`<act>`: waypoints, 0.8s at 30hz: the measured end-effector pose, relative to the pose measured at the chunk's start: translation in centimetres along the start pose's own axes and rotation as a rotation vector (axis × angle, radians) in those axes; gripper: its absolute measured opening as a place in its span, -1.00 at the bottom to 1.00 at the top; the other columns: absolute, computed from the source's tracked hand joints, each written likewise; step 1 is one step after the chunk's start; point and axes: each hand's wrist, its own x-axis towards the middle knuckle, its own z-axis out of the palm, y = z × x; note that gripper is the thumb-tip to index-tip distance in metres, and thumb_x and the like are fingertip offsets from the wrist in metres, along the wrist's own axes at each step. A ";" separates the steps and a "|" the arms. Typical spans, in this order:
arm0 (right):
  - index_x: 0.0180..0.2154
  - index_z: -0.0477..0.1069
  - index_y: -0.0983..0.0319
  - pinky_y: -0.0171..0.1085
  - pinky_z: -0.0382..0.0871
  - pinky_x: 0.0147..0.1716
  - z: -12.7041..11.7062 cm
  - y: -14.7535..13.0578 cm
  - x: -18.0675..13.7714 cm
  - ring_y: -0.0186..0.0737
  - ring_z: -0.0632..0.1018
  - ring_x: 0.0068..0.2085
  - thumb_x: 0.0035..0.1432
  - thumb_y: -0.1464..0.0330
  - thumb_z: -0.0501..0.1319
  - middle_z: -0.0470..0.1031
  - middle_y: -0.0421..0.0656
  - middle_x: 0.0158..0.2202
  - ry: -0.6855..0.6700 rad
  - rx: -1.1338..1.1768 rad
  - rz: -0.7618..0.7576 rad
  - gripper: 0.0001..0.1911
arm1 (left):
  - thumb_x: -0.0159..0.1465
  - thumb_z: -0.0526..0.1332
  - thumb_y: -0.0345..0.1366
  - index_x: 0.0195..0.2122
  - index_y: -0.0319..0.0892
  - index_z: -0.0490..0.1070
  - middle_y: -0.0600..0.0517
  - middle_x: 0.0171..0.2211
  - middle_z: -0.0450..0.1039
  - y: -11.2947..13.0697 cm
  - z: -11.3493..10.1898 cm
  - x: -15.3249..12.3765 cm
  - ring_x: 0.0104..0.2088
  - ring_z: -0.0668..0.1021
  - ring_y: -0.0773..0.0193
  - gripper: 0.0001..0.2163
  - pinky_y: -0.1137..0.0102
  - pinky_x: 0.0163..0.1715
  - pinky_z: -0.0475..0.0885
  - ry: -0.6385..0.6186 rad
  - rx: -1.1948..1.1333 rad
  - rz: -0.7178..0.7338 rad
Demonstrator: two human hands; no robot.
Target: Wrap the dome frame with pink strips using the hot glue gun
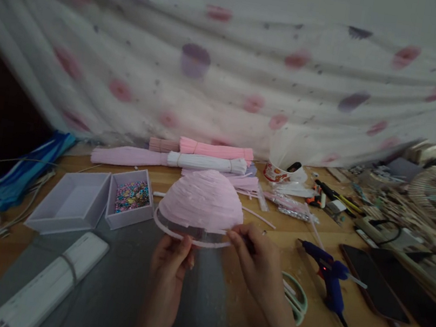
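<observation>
A pale pink dome (202, 199), covered in rows of what look like pipe cleaners, is held up over the middle of the table. Below its lowest row a see-through band shows. A loose pale pink pipe cleaner (163, 227) curves around the front of this edge, bowed away at the left. My left hand (174, 258) is closed at the lower front, thumb and fingers pinching the strip and the dome's edge. At the right edge my right hand (255, 256) pinches the strip near the dome. Its curled fingers partly hide what they hold.
A blue glue gun (330, 276) with a lit red light lies right, near green-handled scissors (298, 301) and dark phones (374, 282). At left are a box of beads (127, 221), another box (68, 204) and a white power strip (51, 280). Pipe-cleaner bundles (210, 162) lie behind.
</observation>
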 end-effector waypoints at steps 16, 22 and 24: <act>-0.23 0.45 0.25 -0.34 0.25 -0.51 0.0 -0.3 -0.3 -0.31 0.44 -0.52 0.36 0.13 0.16 0.46 -0.20 -0.45 0.056 -0.087 -0.209 -0.68 | -0.13 0.59 -0.23 -0.44 -0.15 0.60 0.12 -0.52 0.53 0.1 0.0 0.1 -0.59 0.45 0.48 -0.73 0.60 -0.64 0.33 0.055 0.010 0.048; -0.22 0.41 0.23 -0.32 0.23 -0.48 0.2 -1.2 -0.1 -0.28 0.46 -0.49 0.39 0.13 0.12 0.46 -0.21 -0.45 0.074 -0.198 -0.297 -0.70 | -0.14 0.59 -0.19 -0.41 -0.14 0.63 0.08 -0.48 0.57 -0.6 -0.2 -0.3 -0.53 0.51 0.44 -0.71 0.61 -0.58 0.37 0.055 0.081 0.040; -0.27 0.40 0.22 -0.32 0.21 -0.48 0.4 -1.3 0.1 -0.29 0.46 -0.49 0.39 0.20 0.14 0.47 -0.21 -0.43 0.045 -0.188 -0.308 -0.76 | -0.13 0.59 -0.19 -0.39 -0.14 0.64 0.07 -0.45 0.58 -0.7 -0.2 -0.4 -0.51 0.51 0.44 -0.71 0.61 -0.57 0.38 0.052 0.092 0.040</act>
